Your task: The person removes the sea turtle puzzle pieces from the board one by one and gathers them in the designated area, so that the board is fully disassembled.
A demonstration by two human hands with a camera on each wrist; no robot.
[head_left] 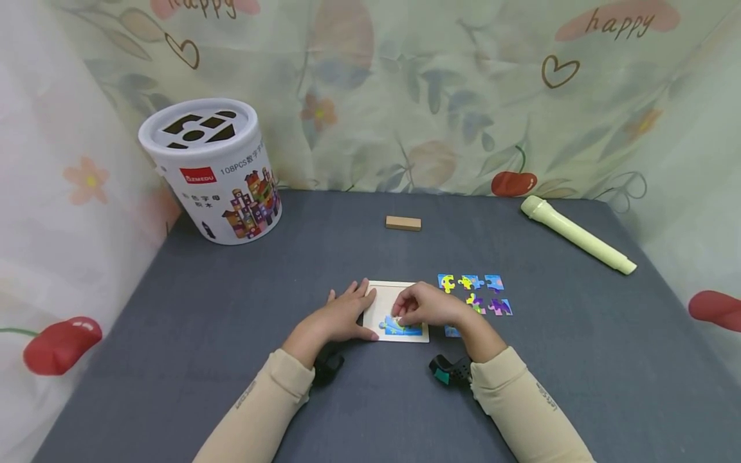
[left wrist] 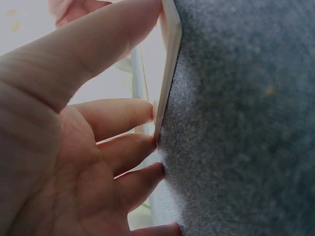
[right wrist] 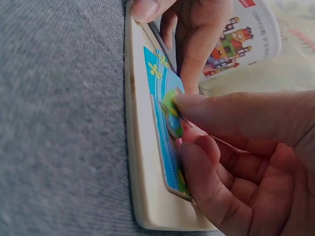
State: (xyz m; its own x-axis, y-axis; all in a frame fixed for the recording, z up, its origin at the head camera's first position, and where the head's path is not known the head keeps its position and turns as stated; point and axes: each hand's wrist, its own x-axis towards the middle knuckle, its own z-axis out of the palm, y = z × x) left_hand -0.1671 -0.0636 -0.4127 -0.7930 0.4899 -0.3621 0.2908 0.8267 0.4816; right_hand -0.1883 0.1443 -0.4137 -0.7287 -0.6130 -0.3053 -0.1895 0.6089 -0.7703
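My right hand (head_left: 425, 305) pinches a small green and blue puzzle piece (right wrist: 173, 115) between thumb and fingertip, low over the wooden puzzle tray (head_left: 379, 299). Below it in the tray lies a joined strip of blue puzzle pieces (right wrist: 170, 167), partly covered by the fingers. My left hand (head_left: 343, 314) steadies the tray from its left side. Its thumb (left wrist: 113, 34) presses at the near corner, while the other fingers stretch along the edge and down to the cloth. Right of the tray, several loose puzzle pieces (head_left: 494, 283) lie in rough rows; the right hand hides some.
A wooden block (head_left: 403, 223) lies behind the tray. At the back left stands a large white bucket (head_left: 217, 186) with shape holes in its lid. A pale yellow toy microphone (head_left: 579, 235) rests at the back right. Printed curtains (head_left: 370, 96) border the dark cloth.
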